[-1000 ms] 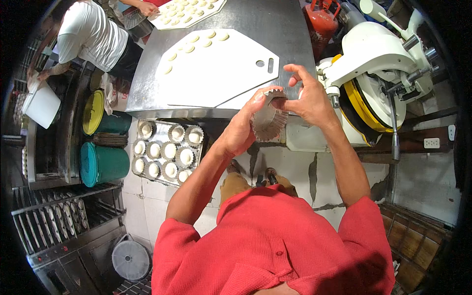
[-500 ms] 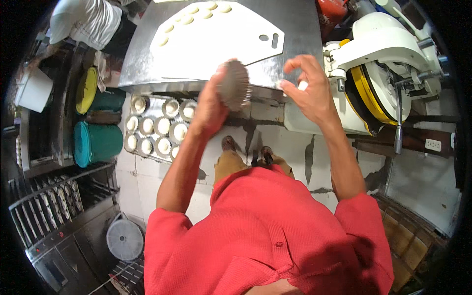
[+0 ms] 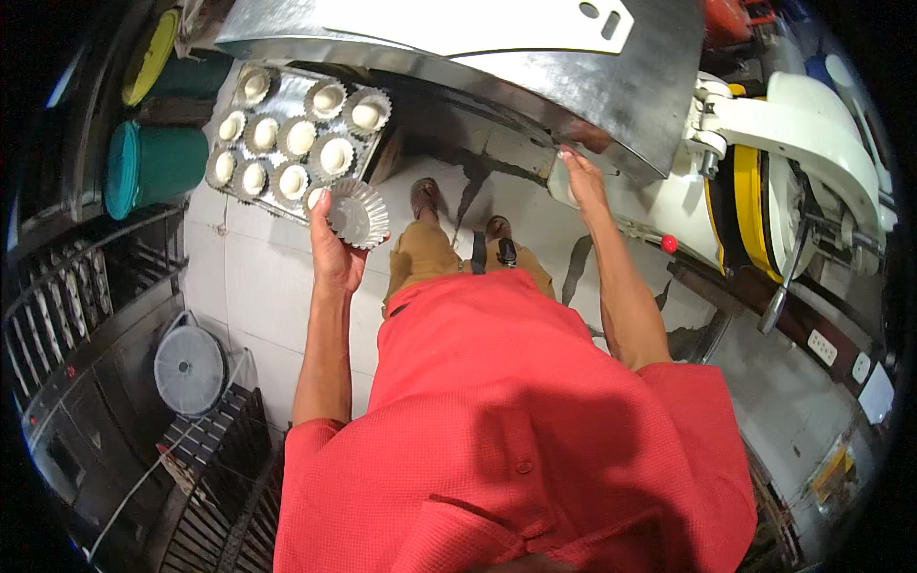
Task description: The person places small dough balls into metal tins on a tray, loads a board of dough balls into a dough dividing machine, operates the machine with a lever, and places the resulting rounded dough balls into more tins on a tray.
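My left hand (image 3: pixel 336 256) grips a fluted metal tin (image 3: pixel 355 212) at the near right corner of a tray. No dough shows inside this tin. The tray (image 3: pixel 287 94) carries several fluted tins with round white dough balls (image 3: pixel 336 156) in them. Close to my left thumb lies one more dough ball, partly hidden. My right hand (image 3: pixel 585 180) is beside the near edge of the steel table (image 3: pixel 659 105), its fingers stretched out. Nothing is seen in it, though part of its palm is turned from view.
A white cutting board (image 3: pixel 516 24) rests on the table. To the right stands a white machine (image 3: pixel 812 124) with a yellow band and a metal lever. A teal bin (image 3: pixel 158 172), a dark rack (image 3: pixel 72 306) and a round grey lid (image 3: pixel 191 371) are at the left.
My left hand has lowered the tin from the table's edge to the tray. My right hand has dropped beside the table; the white piece at its fingers no longer shows. The view has shifted downward.
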Tool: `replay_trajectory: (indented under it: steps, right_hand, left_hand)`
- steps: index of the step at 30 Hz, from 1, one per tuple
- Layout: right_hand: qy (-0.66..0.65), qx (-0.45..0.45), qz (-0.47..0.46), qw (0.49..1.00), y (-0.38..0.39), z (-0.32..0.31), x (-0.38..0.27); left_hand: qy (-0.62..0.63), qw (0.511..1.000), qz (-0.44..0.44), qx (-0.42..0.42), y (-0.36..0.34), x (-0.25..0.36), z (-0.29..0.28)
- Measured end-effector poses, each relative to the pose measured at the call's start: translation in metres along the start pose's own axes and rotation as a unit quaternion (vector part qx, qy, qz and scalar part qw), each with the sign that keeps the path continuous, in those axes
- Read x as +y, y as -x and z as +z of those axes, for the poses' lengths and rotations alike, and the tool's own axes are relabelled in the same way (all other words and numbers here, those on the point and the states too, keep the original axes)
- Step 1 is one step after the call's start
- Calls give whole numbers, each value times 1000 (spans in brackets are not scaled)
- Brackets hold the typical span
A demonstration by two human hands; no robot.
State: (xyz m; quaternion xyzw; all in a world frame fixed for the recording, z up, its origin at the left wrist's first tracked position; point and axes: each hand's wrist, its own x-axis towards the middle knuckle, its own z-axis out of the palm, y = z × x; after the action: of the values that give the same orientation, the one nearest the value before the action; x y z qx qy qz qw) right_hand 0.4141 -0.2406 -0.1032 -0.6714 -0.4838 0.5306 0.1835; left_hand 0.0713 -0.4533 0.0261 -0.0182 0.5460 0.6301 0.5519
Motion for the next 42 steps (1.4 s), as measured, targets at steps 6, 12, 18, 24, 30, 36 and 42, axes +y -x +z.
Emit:
replay_trajectory:
  steps: [6,12,18,24,30,36,42]
  right_hand:
    - [40,4,42,998,0,1,7]
    - [-3,-32,11,999,-29,-3,28]
    - [-153,-41,8,987,-51,6,50]
    - [-162,23,70,984,-55,6,35]
    - [-85,52,59,993,-76,-7,63]
    - [34,52,62,996,-70,-9,62]
    - [70,93,20,993,-81,9,51]
  left_hand:
    - [47,998,-16,29,17,-18,-13]
    - [34,998,-25,35,31,-50,-19]
    - [43,996,-24,73,58,-73,-20]
    - [92,994,-26,55,62,-74,-7]
    - [47,996,-35,64,36,-52,-9]
    - [30,998,-42,44,19,-31,-16]
    - [45,996,-40,65,23,-38,-30]
